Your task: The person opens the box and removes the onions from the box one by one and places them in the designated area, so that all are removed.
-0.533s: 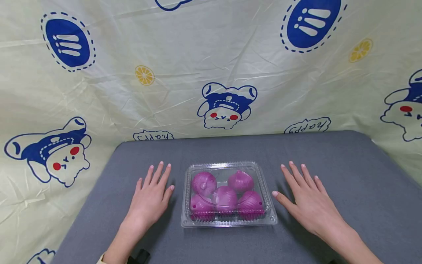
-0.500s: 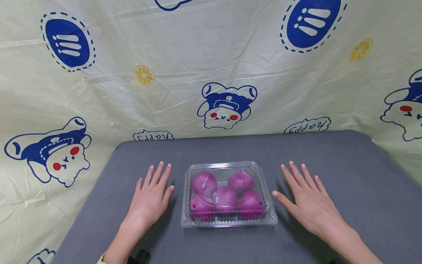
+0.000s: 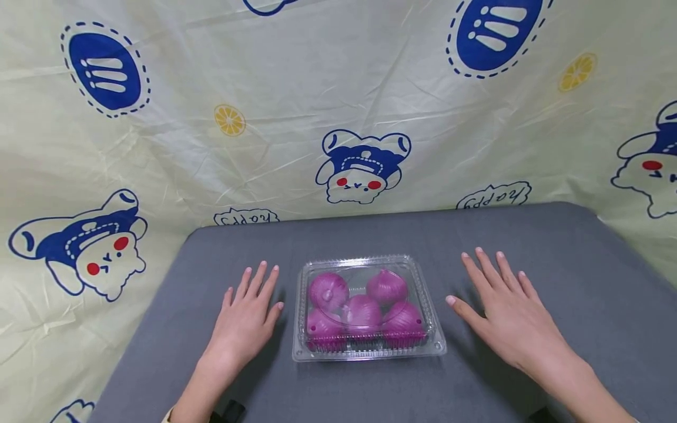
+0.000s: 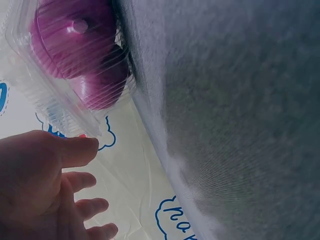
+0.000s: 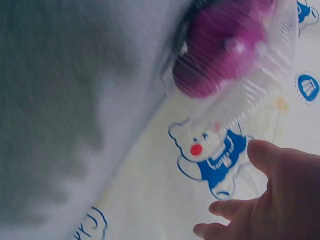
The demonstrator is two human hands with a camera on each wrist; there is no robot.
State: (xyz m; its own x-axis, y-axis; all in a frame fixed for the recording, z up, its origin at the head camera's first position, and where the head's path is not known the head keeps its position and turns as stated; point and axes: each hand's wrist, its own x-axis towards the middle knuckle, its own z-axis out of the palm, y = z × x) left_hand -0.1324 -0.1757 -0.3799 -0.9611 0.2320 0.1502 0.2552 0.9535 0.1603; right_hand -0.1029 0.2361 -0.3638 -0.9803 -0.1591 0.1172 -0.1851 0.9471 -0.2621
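A clear plastic clamshell box (image 3: 370, 355) stands on the grey table in the head view, its lid down. Through the lid show several purple onions (image 3: 362, 314), also visible in the left wrist view as an onion (image 4: 75, 35) and in the right wrist view as an onion (image 5: 225, 50). To the left of the box hovers my left hand (image 3: 243, 326), fingers spread and holding nothing. On the other side my right hand (image 3: 513, 317) is likewise spread, apart from the box and holding nothing. Shadows lie on the cloth below both hands.
The table (image 3: 338, 393) has a grey cloth cover with rounded far corners. Behind it hangs a pale curtain (image 3: 296, 70) printed with cartoon bears, blue ovals and orange slices. Dark wrist straps (image 3: 233, 411) show at the bottom edge.
My right hand has moved slightly right and up, away from the box. The left hand has barely shifted. The whole head view has tilted a little, and the box stays closed in its place.
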